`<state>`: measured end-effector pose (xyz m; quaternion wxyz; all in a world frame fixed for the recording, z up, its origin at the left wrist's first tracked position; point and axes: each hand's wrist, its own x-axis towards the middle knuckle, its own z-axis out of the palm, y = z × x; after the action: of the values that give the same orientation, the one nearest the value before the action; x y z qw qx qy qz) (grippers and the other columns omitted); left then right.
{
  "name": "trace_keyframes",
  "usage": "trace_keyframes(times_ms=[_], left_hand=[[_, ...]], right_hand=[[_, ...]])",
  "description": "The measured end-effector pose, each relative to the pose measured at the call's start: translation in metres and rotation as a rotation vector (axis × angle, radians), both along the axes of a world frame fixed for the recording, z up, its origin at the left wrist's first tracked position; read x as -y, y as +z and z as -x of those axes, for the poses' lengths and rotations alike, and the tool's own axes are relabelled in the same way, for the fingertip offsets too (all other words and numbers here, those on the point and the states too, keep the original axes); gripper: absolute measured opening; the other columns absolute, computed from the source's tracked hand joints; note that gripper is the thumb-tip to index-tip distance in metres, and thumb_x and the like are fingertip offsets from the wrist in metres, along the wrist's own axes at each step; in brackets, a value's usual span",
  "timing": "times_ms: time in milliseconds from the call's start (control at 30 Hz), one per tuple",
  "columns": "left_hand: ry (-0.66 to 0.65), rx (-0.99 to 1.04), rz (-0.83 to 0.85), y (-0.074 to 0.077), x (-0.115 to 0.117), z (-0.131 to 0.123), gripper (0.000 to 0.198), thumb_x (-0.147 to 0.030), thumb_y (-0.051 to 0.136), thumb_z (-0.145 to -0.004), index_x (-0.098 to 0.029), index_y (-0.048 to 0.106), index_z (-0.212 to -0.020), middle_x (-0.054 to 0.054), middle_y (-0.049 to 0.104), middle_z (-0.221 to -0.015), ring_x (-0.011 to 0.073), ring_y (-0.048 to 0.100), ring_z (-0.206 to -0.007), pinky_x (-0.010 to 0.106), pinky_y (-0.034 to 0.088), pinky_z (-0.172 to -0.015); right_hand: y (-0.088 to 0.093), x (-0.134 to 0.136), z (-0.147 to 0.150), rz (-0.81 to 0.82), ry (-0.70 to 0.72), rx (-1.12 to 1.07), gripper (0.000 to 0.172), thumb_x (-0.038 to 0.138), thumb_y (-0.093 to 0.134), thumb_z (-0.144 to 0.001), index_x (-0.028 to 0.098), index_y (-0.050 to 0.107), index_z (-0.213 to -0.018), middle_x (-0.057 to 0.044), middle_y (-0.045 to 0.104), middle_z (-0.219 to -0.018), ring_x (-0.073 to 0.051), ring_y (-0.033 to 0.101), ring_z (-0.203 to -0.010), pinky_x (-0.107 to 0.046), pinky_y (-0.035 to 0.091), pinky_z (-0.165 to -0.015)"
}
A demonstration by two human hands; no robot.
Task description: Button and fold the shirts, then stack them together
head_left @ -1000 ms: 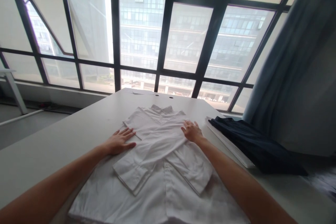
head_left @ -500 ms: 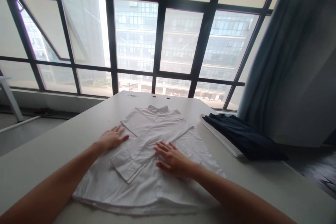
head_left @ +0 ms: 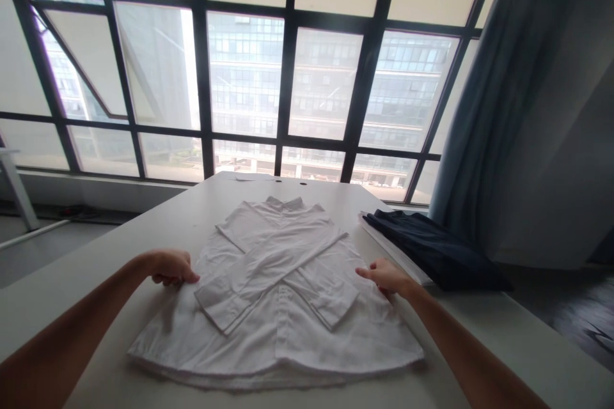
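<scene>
A white long-sleeved shirt (head_left: 249, 354) lies spread on the table, collar toward the window and hem toward me. Both sleeves (head_left: 268, 262) are folded across the front, one crossing over the other. At the shirt's left side edge, my left hand (head_left: 173, 266) is closed with thumb and fingers pinching the fabric. My right hand (head_left: 387, 276) likewise pinches the opposite side edge, at about the same height. The fingertips under the cloth are partly hidden.
The white table (head_left: 105, 281) reaches toward a large gridded window (head_left: 244, 77). Dark folded clothing (head_left: 432, 249) rests on a white folded item (head_left: 384, 243) at the right. A blue-grey curtain (head_left: 480, 128) hangs beyond it.
My hands were lying flat on the shirt, the right one on the sleeves. Both have moved outward to the side edges and closed on the fabric. The right sleeve's cuff is now uncovered.
</scene>
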<state>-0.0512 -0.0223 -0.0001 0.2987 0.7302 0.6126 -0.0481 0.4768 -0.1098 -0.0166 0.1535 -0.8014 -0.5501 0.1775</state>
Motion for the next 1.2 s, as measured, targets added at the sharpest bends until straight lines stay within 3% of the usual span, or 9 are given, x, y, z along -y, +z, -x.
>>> trace_keyframes(times_ms=[100,200,367,500,633,767,933,1067,1200], left_hand=[[0.106,0.018,0.205,0.013,0.015,-0.006,0.053,-0.062,0.077,-0.044,-0.018,0.047,-0.049,0.001,0.044,-0.048,0.0106,0.04,-0.043,0.02,0.026,-0.037],[0.183,0.184,0.177,0.024,0.029,-0.008,0.05,-0.058,0.075,-0.045,-0.019,0.056,-0.069,0.003,0.057,-0.068,0.0143,0.053,-0.058,0.022,0.043,-0.047],[0.195,0.194,0.052,0.049,0.037,-0.022,0.048,-0.045,0.07,-0.054,-0.02,0.055,-0.093,-0.001,0.056,-0.073,0.0131,0.053,-0.059,0.021,0.043,-0.05],[0.053,0.052,-0.252,0.066,0.045,-0.081,0.03,-0.03,0.06,-0.063,-0.017,0.06,-0.09,0.003,0.062,-0.08,0.0162,0.057,-0.067,0.024,0.046,-0.056],[-0.332,-0.001,-0.401,0.041,0.07,-0.163,0.025,-0.014,0.054,-0.066,-0.017,0.067,-0.088,0.003,0.068,-0.081,0.0178,0.062,-0.075,0.025,0.048,-0.065],[-0.347,-0.016,-0.232,0.005,0.085,-0.205,0.024,-0.015,0.059,-0.071,-0.017,0.067,-0.092,0.005,0.071,-0.081,0.0175,0.065,-0.067,0.024,0.048,-0.058],[-0.309,0.254,-0.126,0.01,0.069,-0.181,0.027,-0.034,0.049,-0.091,-0.015,0.063,-0.104,0.005,0.073,-0.08,0.016,0.066,-0.061,0.027,0.053,-0.059],[-0.503,0.314,-0.548,0.008,0.048,-0.141,0.036,-0.042,0.052,-0.092,-0.016,0.067,-0.111,0.012,0.072,-0.114,0.0238,0.066,-0.107,0.036,0.049,-0.099],[-0.535,0.229,-0.586,-0.022,0.033,-0.12,0.053,-0.046,0.046,-0.096,-0.016,0.053,-0.139,0.014,0.045,-0.152,0.0272,0.037,-0.143,0.043,0.028,-0.12]], right_hand=[[0.004,0.004,0.006,0.043,-0.015,-0.12,0.031,0.038,0.073,-0.079,0.011,0.062,-0.066,-0.006,0.061,-0.064,-0.017,0.06,-0.058,-0.023,0.04,-0.049],[0.006,0.007,0.009,0.117,-0.023,-0.258,0.02,0.029,0.071,-0.08,0.01,0.064,-0.076,-0.006,0.064,-0.068,-0.015,0.06,-0.055,-0.023,0.041,-0.045],[0.009,0.011,0.011,0.122,0.022,-0.38,0.017,0.02,0.067,-0.077,0.01,0.066,-0.09,-0.006,0.067,-0.073,-0.016,0.063,-0.059,-0.021,0.046,-0.047],[0.009,0.014,0.015,0.059,0.054,-0.372,0.017,0.019,0.069,-0.072,0.01,0.068,-0.086,-0.006,0.066,-0.071,-0.016,0.062,-0.058,-0.021,0.044,-0.046],[0.009,0.017,0.018,-0.011,0.07,-0.381,0.021,0.019,0.067,-0.071,0.009,0.071,-0.089,-0.006,0.067,-0.072,-0.015,0.06,-0.059,-0.021,0.043,-0.049],[0.012,0.021,0.015,-0.059,0.162,-0.486,0.027,0.018,0.062,-0.071,0.009,0.072,-0.094,-0.009,0.073,-0.086,-0.019,0.066,-0.074,-0.023,0.049,-0.061],[0.024,0.03,0.016,-0.041,0.207,-0.623,0.04,0.023,0.063,-0.072,0.01,0.071,-0.109,-0.01,0.074,-0.09,-0.021,0.068,-0.078,-0.026,0.051,-0.065],[0.032,0.035,0.029,-0.081,0.163,-0.64,0.051,0.024,0.064,-0.072,0.012,0.068,-0.122,-0.008,0.073,-0.083,-0.019,0.067,-0.071,-0.025,0.05,-0.061],[0.037,0.032,0.06,-0.15,0.171,-0.613,0.057,0.019,0.062,-0.073,0.008,0.064,-0.129,0.0,0.064,-0.064,-0.011,0.054,-0.051,-0.019,0.039,-0.048]])
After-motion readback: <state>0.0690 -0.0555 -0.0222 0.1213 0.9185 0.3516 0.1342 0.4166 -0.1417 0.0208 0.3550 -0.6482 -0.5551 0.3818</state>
